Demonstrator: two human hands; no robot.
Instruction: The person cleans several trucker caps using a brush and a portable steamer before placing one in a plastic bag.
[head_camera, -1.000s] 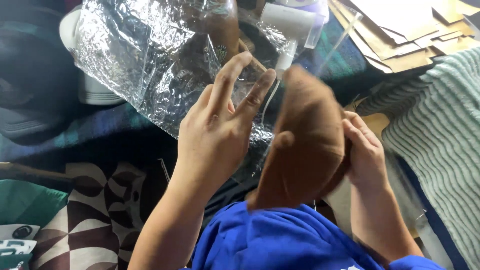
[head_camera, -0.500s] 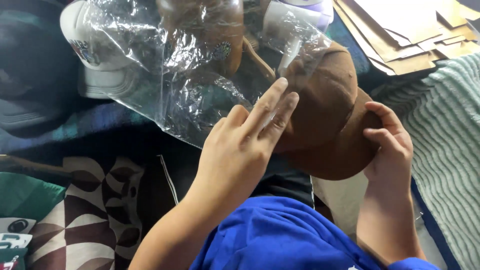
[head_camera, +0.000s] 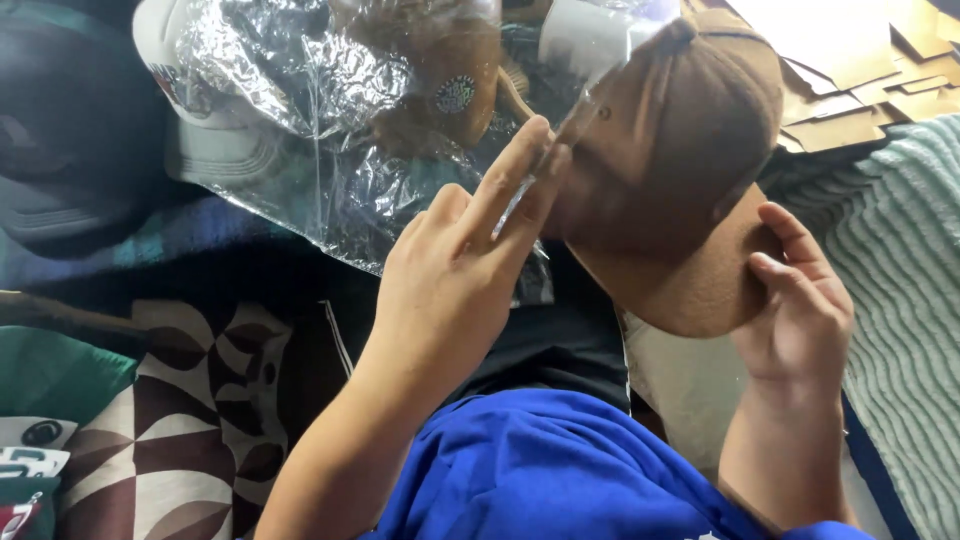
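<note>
A brown cap (head_camera: 680, 160) is tilted in the air at centre right, its crown pushed partly into the mouth of a clear crinkled plastic bag (head_camera: 330, 130). My right hand (head_camera: 800, 300) grips the cap by the brim's lower edge. My left hand (head_camera: 460, 260) pinches the edge of the bag between two outstretched fingers, right beside the cap's crown. The bag spreads to the upper left over other things.
Under the bag lie a white cap (head_camera: 190, 120) and a brown cap with a round patch (head_camera: 440, 80). A dark cap (head_camera: 60, 170) sits at far left. Flat cardboard pieces (head_camera: 860, 70) lie top right, a green ribbed blanket (head_camera: 900, 300) at right, a patterned cushion (head_camera: 170, 420) lower left.
The brown cap has swung up and to the right, from upright in front of me into the bag's opening. My left hand shifted its hold along the bag's edge.
</note>
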